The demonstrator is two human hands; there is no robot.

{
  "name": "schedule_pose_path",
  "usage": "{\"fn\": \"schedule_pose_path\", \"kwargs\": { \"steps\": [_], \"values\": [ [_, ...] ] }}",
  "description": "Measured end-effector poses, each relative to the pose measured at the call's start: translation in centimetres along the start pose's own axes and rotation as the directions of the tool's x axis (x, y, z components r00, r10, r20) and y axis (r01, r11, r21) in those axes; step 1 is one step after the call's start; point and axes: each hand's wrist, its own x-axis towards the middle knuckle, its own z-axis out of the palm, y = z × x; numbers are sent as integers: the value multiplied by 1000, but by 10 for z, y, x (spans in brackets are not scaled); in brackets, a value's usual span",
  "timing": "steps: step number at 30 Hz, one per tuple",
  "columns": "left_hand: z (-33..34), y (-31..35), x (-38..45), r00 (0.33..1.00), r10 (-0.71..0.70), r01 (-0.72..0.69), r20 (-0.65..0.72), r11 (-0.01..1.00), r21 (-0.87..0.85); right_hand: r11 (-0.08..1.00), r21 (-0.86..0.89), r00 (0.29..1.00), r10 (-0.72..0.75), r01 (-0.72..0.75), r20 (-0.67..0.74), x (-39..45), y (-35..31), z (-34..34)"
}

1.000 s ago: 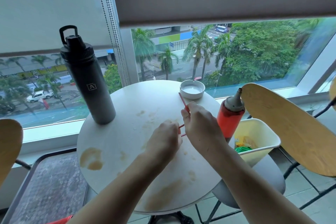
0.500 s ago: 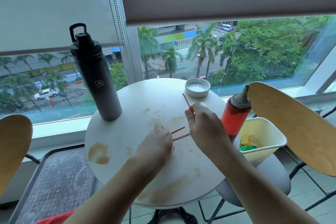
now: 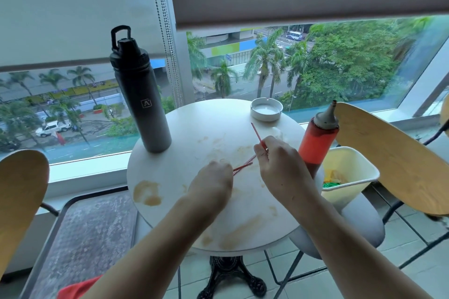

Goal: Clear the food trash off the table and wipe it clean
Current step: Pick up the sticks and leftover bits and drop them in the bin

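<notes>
A round white table [image 3: 175, 128] carries brown sauce smears, with one large stain [image 3: 147, 193] at its left edge. My right hand [image 3: 281, 167] pinches a thin red stick [image 3: 257, 135] that pokes up toward the window. My left hand [image 3: 211, 184] is closed on two more red sticks [image 3: 243, 166], whose free ends point toward my right hand. Both hands hover over the table's middle, a short gap between them.
A tall dark flask [image 3: 141, 102] stands at the table's back left. A small white dish [image 3: 266, 109] sits at the back. A red squeeze bottle [image 3: 317, 138] stands at the right edge. A white bin [image 3: 352, 172] with scraps sits beside it, between wooden chairs [image 3: 388, 158].
My hands have drawn slightly apart. The two sticks in my left hand now show more of their length. The view has shifted, so the table sits further right.
</notes>
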Motion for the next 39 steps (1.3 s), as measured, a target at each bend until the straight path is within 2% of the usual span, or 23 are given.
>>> {"fn": "schedule_pose_path", "kwargs": {
  "steps": [4, 8, 13, 19, 25, 31, 39],
  "values": [
    [1, -7, -6, 1000, 7, -7, 0, 1000, 17, 1000, -8, 999, 13, -14, -40, -9, -4, -3],
    [1, -7, -12, 998, 22, -25, -59, 998, -51, 999, -18, 997, 29, -30, -75, -16, -5, -9],
    [3, 7, -18, 983, 132, -149, -129, 980, -132, 998, -25, 993, 46, -49, -106, -20, -1, -13],
    [1, 13, -25, 961, 263, -273, -88, 954, -127, 996, -29, 992, 75, -79, -99, -24, 3, -18],
    [0, 10, -19, 958, 288, -288, -17, 957, -17, 996, -15, 991, 90, -92, -97, -28, 3, -19],
    [7, 12, -25, 959, 282, -279, -2, 952, 128, 995, -4, 990, 98, -99, -98, -31, 5, -18],
    [20, 13, -34, 980, 194, -187, -43, 973, 136, 995, 2, 992, 95, -95, -81, -30, 9, -18]
  ]
}}
